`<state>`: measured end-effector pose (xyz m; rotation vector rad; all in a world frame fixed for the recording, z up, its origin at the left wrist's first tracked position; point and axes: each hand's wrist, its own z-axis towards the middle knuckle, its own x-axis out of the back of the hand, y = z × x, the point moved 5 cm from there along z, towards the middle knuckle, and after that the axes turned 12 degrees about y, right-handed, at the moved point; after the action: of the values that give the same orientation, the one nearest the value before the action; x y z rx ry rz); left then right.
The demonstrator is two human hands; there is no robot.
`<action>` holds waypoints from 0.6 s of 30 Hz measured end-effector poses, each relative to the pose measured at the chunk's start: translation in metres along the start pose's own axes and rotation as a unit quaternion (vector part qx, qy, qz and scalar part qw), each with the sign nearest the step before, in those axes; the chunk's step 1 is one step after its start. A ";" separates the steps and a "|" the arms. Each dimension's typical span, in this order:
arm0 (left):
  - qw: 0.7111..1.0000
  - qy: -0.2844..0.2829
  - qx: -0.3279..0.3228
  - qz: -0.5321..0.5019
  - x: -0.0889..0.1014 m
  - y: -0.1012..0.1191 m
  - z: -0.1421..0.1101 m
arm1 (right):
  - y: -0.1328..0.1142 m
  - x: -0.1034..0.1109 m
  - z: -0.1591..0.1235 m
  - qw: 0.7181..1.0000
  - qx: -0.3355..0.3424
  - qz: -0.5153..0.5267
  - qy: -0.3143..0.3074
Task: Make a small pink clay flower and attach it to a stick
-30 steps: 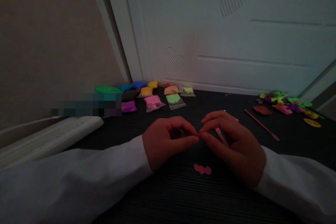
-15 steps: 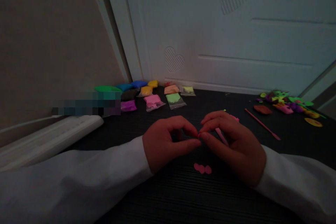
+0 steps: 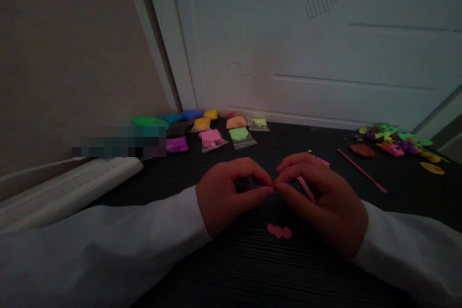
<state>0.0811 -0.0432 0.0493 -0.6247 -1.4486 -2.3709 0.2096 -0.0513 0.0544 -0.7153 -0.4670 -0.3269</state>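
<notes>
My left hand [image 3: 234, 195] and my right hand [image 3: 321, 199] meet fingertip to fingertip above the dark table. Between the pinched thumbs and forefingers sits a tiny piece of pink clay [image 3: 274, 185], mostly covered by the fingertips. Just below the hands, a short row of flat pink clay discs [image 3: 279, 231] lies on the table, the discs touching or overlapping. A pale pink stick-like tool [image 3: 306, 188] shows partly behind my right fingers. Beyond my right knuckles, a bit of bright pink clay [image 3: 322, 161] is partly hidden.
Bags of coloured clay, including a pink one [image 3: 211, 139] and a light green one [image 3: 241, 137], lie along the back. On the right are a pink stick tool [image 3: 361, 170], a reddish-brown piece [image 3: 362, 150] and colourful clay shapes [image 3: 391, 142]. A white ridged object [image 3: 75, 192] lies left.
The fingertips have shifted very slightly and the left thumb has drawn back a little from the right thumb. The discs and bags stay where they were.
</notes>
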 end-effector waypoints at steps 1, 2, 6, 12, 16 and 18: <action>1.000 0.000 -0.002 0.003 0.000 0.000 0.000 | 0.000 0.000 0.000 1.000 -0.001 0.001 0.000; 1.000 -0.001 -0.004 0.006 0.000 0.000 0.000 | 0.000 0.000 0.000 1.000 -0.002 0.003 0.000; 1.000 -0.002 -0.012 0.011 0.000 0.001 -0.001 | 0.000 0.000 0.000 1.000 -0.004 0.010 0.002; 1.000 0.002 -0.010 0.003 0.001 0.002 -0.001 | 0.001 0.001 -0.002 0.999 -0.028 0.026 -0.007; 1.000 -0.001 -0.013 0.004 0.001 0.001 -0.001 | 0.002 0.002 -0.002 0.999 -0.036 0.022 -0.007; 1.000 -0.002 -0.014 0.000 0.001 0.002 -0.001 | 0.001 0.002 -0.001 0.999 -0.036 0.018 -0.006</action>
<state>0.0811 -0.0445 0.0505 -0.6373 -1.4213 -2.3949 0.2121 -0.0516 0.0535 -0.7953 -0.4558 -0.3075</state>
